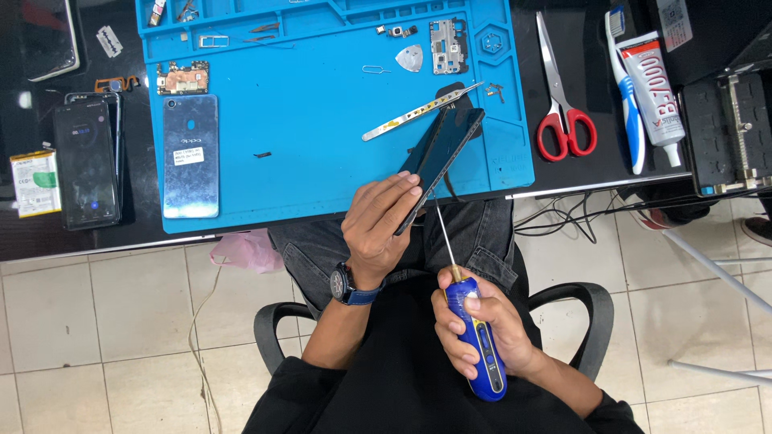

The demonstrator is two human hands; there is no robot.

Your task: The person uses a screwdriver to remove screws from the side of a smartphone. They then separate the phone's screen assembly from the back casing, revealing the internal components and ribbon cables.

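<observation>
- Two hands are busy below the table edge, both ours, seen from above over our lap and the black chair (591, 309).
- Our left hand (376, 223), with a dark watch (344, 285) on its wrist, is closed around the lower end of a dark phone body (445, 157); we hold it tilted on edge, its upper end reaching over the blue work mat (322, 145).
- Our right hand (482, 325) is wrapped tight around a blue screwdriver (476, 341); its thin shaft points up to the phone body's lower edge, just beside our left fingertips (406, 183).
- We cannot tell whether the tip touches the phone.
- On the mat we see metal tweezers (418, 111) just beside the phone's upper end, a blue-grey back cover (191, 157) at the left, a small circuit board (183, 78) above it, and a triangular pick (410, 58).
- Right of the mat lie red-handled scissors (563, 104), a toothbrush (627, 96) and a glue tube (655, 88).
- Left of the mat lies another dark phone (86, 161), with a battery (35, 183) beside it.
</observation>
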